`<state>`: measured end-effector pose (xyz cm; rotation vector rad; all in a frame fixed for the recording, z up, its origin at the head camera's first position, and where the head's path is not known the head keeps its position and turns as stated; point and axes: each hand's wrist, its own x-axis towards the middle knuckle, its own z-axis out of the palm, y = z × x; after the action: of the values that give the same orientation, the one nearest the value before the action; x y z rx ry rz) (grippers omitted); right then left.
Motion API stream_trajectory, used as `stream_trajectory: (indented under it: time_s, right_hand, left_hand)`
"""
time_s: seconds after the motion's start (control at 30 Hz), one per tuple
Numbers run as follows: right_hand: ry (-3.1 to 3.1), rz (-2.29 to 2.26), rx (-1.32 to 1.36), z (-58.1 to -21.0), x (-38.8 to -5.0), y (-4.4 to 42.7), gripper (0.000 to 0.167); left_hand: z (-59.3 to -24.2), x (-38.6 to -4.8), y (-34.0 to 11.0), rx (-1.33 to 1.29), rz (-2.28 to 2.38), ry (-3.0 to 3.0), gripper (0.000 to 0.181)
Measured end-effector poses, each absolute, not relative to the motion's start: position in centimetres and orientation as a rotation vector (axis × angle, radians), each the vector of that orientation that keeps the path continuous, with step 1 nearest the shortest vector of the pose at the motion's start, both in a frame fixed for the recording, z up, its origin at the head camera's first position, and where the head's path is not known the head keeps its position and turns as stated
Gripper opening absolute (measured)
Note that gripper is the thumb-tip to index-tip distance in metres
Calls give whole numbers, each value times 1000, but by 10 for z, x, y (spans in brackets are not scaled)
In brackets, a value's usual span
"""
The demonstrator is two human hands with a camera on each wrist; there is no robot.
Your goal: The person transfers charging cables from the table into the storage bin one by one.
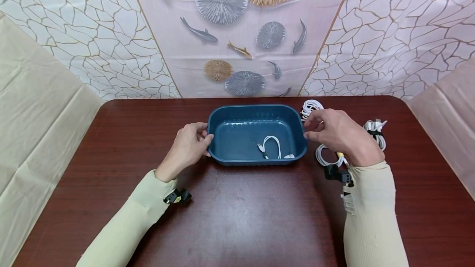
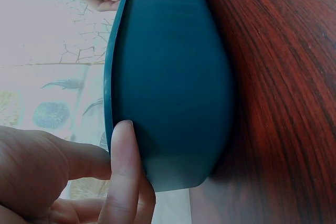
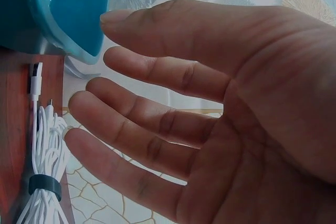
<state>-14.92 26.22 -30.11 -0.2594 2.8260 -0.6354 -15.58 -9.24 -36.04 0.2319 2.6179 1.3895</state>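
Note:
A dark blue plastic basin (image 1: 233, 145) stands on the table. Inside lies a short white cable (image 1: 272, 137) with a metal-tipped plug. At the basin's left end, my left hand (image 1: 187, 145) pinches the rim. The left wrist view has one fingertip (image 2: 125, 135) against the outer wall (image 2: 173, 77). Beside the right end is my right hand (image 1: 334, 129), its fingers loosely bent and spread in the right wrist view. Its thumb tip (image 3: 113, 20) is at the basin's rim (image 3: 50, 30); whether it touches, I cannot tell. Nothing is held in that hand.
Coiled white cables lie right of the basin: one behind the right hand (image 1: 311, 106), a loop with a yellow piece (image 1: 340, 154) under the wrist, and a bundle with a black tie (image 1: 375, 132) farther right. A patterned cloth (image 1: 237, 52) hangs behind the brown table (image 1: 237, 205).

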Motion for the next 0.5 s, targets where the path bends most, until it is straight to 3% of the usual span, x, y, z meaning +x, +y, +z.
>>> stream_trajectory:
  time_s: [0.5]
  right_hand:
    - [2827,-622,-240,-302,-148,269,26]
  left_hand:
    - [-361,-156,-93,244,1386,2622,38]
